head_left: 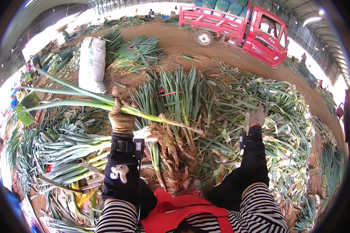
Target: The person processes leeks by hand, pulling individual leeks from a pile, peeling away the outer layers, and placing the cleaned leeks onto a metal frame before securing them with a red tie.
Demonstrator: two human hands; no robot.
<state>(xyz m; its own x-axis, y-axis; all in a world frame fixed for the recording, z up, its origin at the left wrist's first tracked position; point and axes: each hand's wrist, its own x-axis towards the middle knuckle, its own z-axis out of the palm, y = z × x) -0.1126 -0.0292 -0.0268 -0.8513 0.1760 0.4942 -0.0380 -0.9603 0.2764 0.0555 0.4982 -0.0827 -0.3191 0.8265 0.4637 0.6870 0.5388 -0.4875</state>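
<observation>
My left hand [121, 117], in a tan glove, is closed around the pale stalk of a large green onion [153, 117]. Its long green leaves reach out to the left, and its root end points right, over the bundle. My right hand [256, 116], in a greyish glove, is over the heap of stripped leaves [284, 128] on the right, fingers apart and nothing clearly in them. Between the hands lies a bundle of green onions [179, 91] bound with a red tie, its dirty roots [173, 149] toward me.
Trimmed green onions [77, 149] with white stalks lie at my left beside a wooden frame [91, 167]. Beyond them stands a full white sack [92, 64]. More green onions [138, 52] lie behind. A red three-wheeled truck [256, 39] stands on the dirt lane.
</observation>
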